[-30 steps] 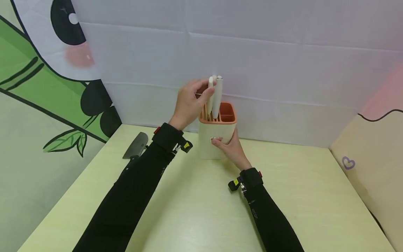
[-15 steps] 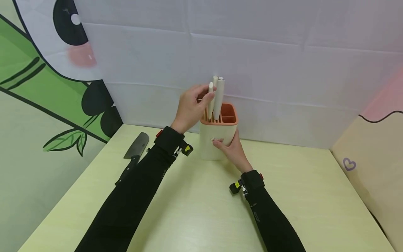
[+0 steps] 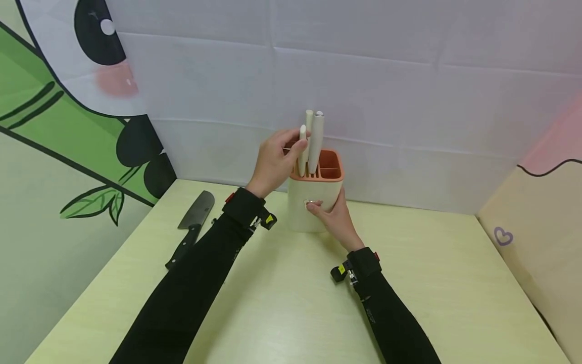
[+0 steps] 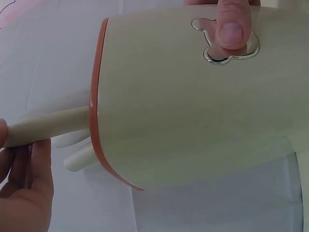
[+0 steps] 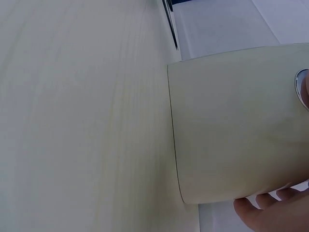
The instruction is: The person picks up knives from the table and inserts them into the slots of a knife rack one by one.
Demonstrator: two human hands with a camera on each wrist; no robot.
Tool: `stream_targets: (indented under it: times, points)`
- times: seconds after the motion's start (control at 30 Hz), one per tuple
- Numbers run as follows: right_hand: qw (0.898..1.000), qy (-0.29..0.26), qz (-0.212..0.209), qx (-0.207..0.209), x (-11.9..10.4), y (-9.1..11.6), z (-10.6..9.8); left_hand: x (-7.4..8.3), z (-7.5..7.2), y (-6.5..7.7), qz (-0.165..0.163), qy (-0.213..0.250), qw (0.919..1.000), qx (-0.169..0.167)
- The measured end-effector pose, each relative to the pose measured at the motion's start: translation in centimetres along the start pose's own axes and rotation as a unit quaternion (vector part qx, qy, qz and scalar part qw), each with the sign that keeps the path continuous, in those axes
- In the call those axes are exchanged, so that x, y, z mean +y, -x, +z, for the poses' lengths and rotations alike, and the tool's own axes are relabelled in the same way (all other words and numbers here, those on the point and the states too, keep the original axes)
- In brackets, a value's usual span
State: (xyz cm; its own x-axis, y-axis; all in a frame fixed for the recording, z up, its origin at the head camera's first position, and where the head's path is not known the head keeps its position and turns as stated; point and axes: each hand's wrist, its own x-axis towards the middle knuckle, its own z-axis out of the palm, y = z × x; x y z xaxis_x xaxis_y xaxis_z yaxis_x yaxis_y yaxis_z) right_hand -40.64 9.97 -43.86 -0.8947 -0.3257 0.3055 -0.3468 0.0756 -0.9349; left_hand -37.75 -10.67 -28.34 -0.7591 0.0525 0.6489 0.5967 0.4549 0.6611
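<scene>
Left fingers (image 4: 42, 166) pinch a smooth, slim handle (image 4: 58, 124); right fingers (image 5: 248, 212) grip the rounded block (image 4: 154, 106) (orange-rimmed).

Soft shadows, pale sheen on tabletop (image 3: 282, 326)

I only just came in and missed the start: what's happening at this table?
A person's left hand pinches a white handle at the slotted orange top of a cream holder; anything below that handle is hidden inside. The right hand grips the holder's side. Two more white handles stand in it, and a black-handled cleaver lies on the table.
</scene>
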Motion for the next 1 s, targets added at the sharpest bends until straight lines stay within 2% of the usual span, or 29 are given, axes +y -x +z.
stream_targets:
  times: [0.27,0.5,0.67,0.83,1.0]
  points:
    - [1.0,-0.003,0.002,-0.002,0.1,-0.2,0.3,-0.5,-0.1,0.0,-0.012,0.016,0.9997,-0.014]
    - [1.0,0.024,-0.005,-0.014,-0.3,0.0,-0.2,-1.7,-1.4,1.3,-0.037,-0.003,0.9992,-0.017]
    - [0.996,0.084,-0.005,-0.032,-1.4,0.5,-2.1,-2.7,-2.7,3.3,-0.027,-0.039,0.9987,-0.02]
    - [0.987,0.154,0.003,-0.035,-3.5,1.5,-4.2,-3.3,-3.9,5.7,-0.008,-0.083,0.9958,-0.038]
    - [0.978,0.202,-0.032,-0.046,-5.6,2.8,-5.6,-3.5,-4.5,8.6,0.001,-0.142,0.9885,-0.051]
